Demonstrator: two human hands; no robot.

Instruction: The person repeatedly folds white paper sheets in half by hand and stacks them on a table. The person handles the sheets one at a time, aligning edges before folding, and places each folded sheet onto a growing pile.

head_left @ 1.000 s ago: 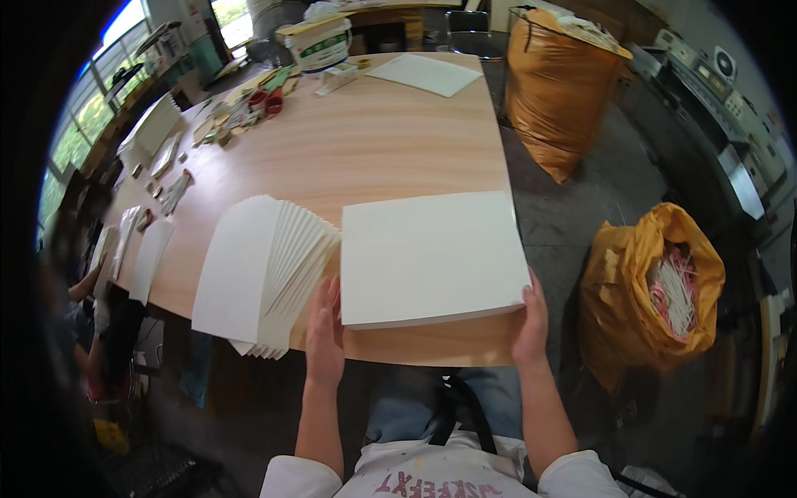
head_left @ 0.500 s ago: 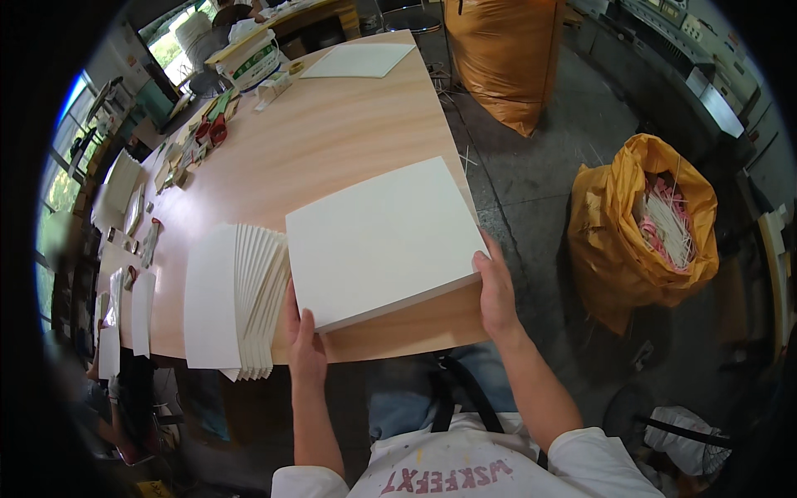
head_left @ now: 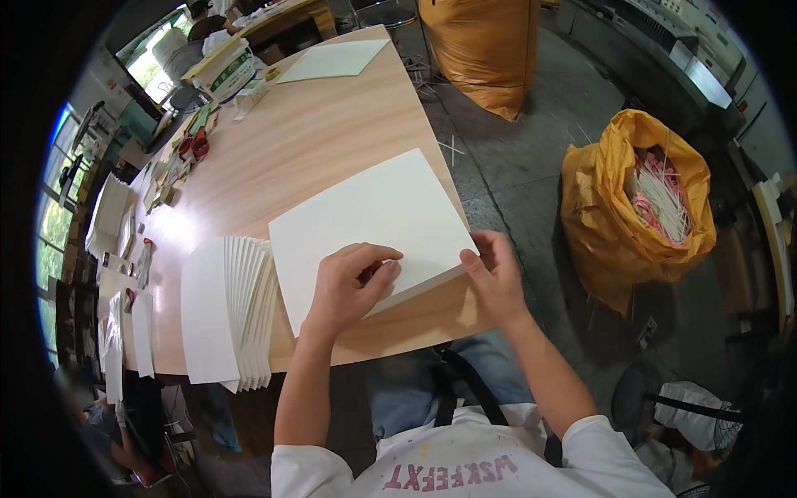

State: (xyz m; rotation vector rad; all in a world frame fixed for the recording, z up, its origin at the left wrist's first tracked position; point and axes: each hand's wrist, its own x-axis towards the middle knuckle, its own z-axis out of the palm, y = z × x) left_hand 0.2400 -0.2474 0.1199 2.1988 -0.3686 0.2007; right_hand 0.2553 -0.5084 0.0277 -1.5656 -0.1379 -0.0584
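A thick, squared stack of white sheets (head_left: 365, 199) lies at a slant near the table's front right edge. Over its front part is my left hand (head_left: 349, 286), fingers loosely bent and thumb a little apart, with nothing visible between them. My right hand (head_left: 498, 278) grips the stack's near right corner, thumb at the top edge and fingers around the side. Left of the stack lies a fanned pile of white sheets (head_left: 212, 311), its layers spread toward the right.
The wooden table (head_left: 315, 133) carries another white stack (head_left: 332, 61) at its far end, and red-handled scissors (head_left: 195, 145) among scraps on the left. An orange sack (head_left: 598, 224) of pink and white strips stands on the floor at right. Another person (head_left: 116, 436) sits at lower left.
My left hand has left the stack's near left corner and moved right over its top. My right hand stays at the right corner. The view has shifted slightly.
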